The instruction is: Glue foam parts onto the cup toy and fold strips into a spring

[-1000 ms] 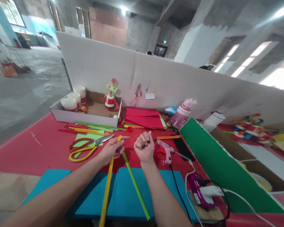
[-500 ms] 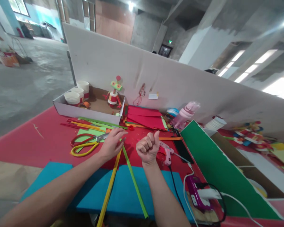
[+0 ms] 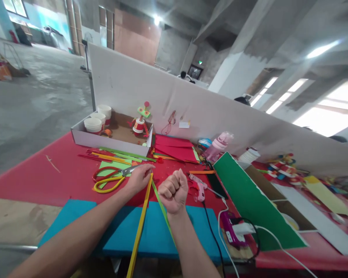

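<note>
My left hand (image 3: 140, 179) is closed at the upper end of a long yellow paper strip (image 3: 140, 227), which slants down towards me. A green strip (image 3: 161, 204) crosses near that same end and runs down to the right, passing behind my right wrist. My right hand (image 3: 173, 191) is a raised fist with the thumb on top, and nothing shows sticking out of it. Scissors with red and yellow handles (image 3: 109, 179) lie open just left of my left hand. Right of my fist lies a pink glue gun (image 3: 201, 189).
A box (image 3: 111, 142) at the back left holds paper cups and a small cup figure (image 3: 138, 125). Red sheets (image 3: 175, 148), a pink bottle (image 3: 219, 146), a green panel (image 3: 249, 204) and a purple power block (image 3: 233, 231) with cables surround the hands. A blue mat (image 3: 124, 231) lies in front.
My left hand's fingers have closed in at the yellow strip, whose upper end now shows beside them. My right fist has moved slightly left, nearer to the left hand. The view has shifted a little.
</note>
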Tool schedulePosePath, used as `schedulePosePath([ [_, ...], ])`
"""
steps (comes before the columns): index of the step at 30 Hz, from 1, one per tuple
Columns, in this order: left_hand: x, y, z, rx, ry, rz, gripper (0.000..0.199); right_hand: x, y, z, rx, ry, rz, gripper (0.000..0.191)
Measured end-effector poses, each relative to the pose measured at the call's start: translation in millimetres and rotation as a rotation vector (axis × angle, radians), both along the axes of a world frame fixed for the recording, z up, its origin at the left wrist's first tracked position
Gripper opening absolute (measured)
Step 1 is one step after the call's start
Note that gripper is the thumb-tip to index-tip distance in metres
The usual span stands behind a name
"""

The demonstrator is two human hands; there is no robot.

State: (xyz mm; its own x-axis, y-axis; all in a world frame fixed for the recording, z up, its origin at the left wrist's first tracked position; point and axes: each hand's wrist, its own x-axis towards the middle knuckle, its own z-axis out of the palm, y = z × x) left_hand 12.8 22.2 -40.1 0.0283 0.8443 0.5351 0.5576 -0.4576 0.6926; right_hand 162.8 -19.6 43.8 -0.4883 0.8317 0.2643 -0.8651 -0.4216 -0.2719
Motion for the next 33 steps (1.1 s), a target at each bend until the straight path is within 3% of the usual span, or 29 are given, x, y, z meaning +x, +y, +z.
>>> schedulePosePath([
  [4, 2, -2, -0.8, -0.021, 0.044, -0.040, 0.028, 2, 1, -15.5, 0.045, 0.183, 0.039, 0.043],
  [9, 3, -1, -4.5, -0.026, 0.075, -0.085, 0.028, 1, 2, -20.7, 0.053, 0.264, 0.113, 0.041],
  [19, 10, -12, 10.5, -0.094, 0.026, -0.208, 0.028, 0, 11, -27.1, -0.006, -0.124, -0.061, 0.053],
  [24, 10, -11, 9.5, -0.100, 0.056, -0.222, 0.027, -2, 10, -25.5, -0.007, -0.313, -0.152, 0.061],
  [33, 9, -10, 4.8, -0.125, 0.077, -0.196, 0.028, -5, 1, -13.4, -0.071, -0.457, -0.291, 0.063],
])
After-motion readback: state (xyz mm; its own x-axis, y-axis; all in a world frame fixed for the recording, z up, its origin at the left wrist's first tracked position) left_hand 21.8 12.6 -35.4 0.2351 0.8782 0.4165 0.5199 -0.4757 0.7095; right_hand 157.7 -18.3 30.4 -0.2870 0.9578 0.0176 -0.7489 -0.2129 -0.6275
